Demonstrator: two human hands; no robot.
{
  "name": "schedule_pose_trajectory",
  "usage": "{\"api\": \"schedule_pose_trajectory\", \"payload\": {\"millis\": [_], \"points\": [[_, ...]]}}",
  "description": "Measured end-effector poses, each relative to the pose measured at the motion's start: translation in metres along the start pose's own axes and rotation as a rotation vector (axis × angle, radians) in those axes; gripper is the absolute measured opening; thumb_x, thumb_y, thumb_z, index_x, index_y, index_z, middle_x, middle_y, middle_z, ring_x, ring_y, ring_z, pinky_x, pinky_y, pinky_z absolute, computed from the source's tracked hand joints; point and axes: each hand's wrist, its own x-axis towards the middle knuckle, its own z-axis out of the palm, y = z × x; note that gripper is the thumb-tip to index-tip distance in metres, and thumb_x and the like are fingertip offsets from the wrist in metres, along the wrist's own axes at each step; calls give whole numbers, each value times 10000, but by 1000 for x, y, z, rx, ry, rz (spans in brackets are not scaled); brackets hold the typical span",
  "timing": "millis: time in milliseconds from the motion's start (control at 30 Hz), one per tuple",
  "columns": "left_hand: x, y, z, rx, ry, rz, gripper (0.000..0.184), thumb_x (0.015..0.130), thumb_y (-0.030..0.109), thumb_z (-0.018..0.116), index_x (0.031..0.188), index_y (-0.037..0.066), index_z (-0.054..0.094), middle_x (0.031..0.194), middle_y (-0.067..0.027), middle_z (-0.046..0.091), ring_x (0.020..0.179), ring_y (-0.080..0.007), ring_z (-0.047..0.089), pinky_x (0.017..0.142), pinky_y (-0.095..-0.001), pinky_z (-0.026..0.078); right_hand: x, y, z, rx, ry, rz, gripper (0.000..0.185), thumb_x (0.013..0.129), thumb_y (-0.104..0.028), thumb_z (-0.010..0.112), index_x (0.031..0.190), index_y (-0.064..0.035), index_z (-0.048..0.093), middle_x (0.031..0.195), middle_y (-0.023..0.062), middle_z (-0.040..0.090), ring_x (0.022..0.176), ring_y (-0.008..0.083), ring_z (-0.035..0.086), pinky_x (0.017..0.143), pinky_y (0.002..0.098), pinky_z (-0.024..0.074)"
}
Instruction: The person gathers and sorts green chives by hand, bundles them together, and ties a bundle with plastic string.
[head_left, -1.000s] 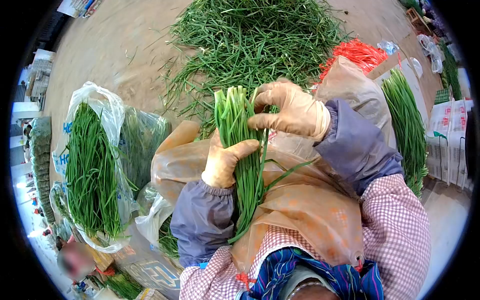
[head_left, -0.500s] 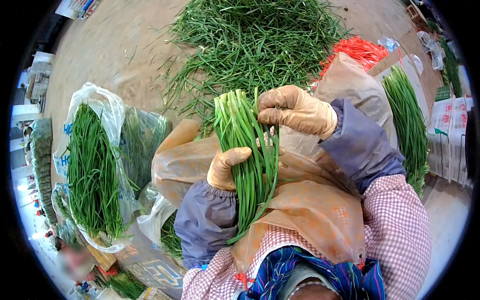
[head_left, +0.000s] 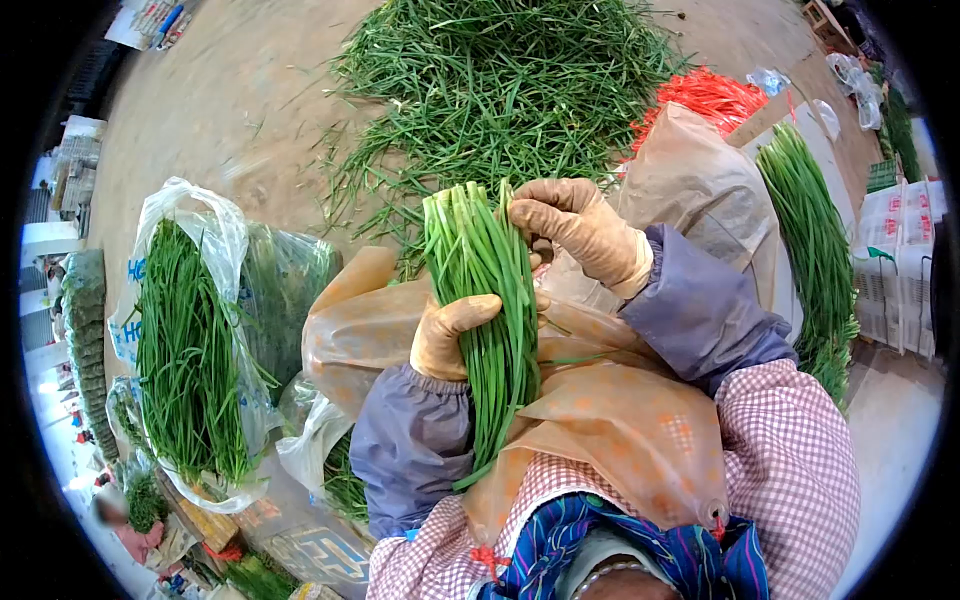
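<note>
In my gloved left hand [head_left: 450, 335] is a thick bunch of garlic chives [head_left: 480, 290], with the thumb across its front and the other fingers behind it. The pale cut ends point up and away from me; the green leaves hang toward my left sleeve. My gloved right hand [head_left: 585, 230] is at the upper right edge of the bunch, thumb and forefinger closed on a chive stalk near its pale end. Its remaining fingers curl behind, partly hidden. A plastic apron [head_left: 610, 410] covers my lap beneath both hands.
A big heap of loose chive leaves [head_left: 510, 90] lies on the floor ahead. Left stands a plastic bag [head_left: 180, 205] of chives. To the right are red strips [head_left: 710, 100], more chives [head_left: 805, 230] and white boxes [head_left: 895, 260]. Another person [head_left: 135, 530] is far lower left.
The chive stalk that bowed out to the right of the bunch now lies against it. My right hand has shifted slightly left and tilted. My left hand keeps its hold.
</note>
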Motion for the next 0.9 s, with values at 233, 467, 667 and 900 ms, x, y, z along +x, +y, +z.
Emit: {"api": "schedule_pose_trajectory", "payload": {"millis": [233,467,667,900], "points": [[1,5,4,95,-34,-29,731,730,233,701,1349,-50,433,1097,-215,655,893,-266,683,771,-375,586,15,11,4,49,53,-117,314,940,-298,631,1122,-43,627,967,30,659,812,101,603,724,259,497],[7,1,10,59,-28,-92,567,774,158,675,1291,1,501,1150,-190,631,917,-296,681,775,-408,592,38,0,18,250,-329,-9,672,880,-334,681,1408,-39,387,1141,173,639,1029,210,632,883,326,520],[8,12,14,155,-37,-152,605,763,151,682,1314,6,478,1161,-201,628,921,-284,678,819,-383,565,50,-13,18,279,-348,-26,587,857,-244,696,1332,-16,439,890,143,702,846,213,690,762,320,566],[4,16,8,696,-173,-139,300,816,81,701,1091,5,608,883,-65,650,738,-173,623,693,-295,523,80,-80,-94,365,-89,-548,366,896,-150,634,1208,-8,505,830,146,686,767,279,700,700,420,605]]}}
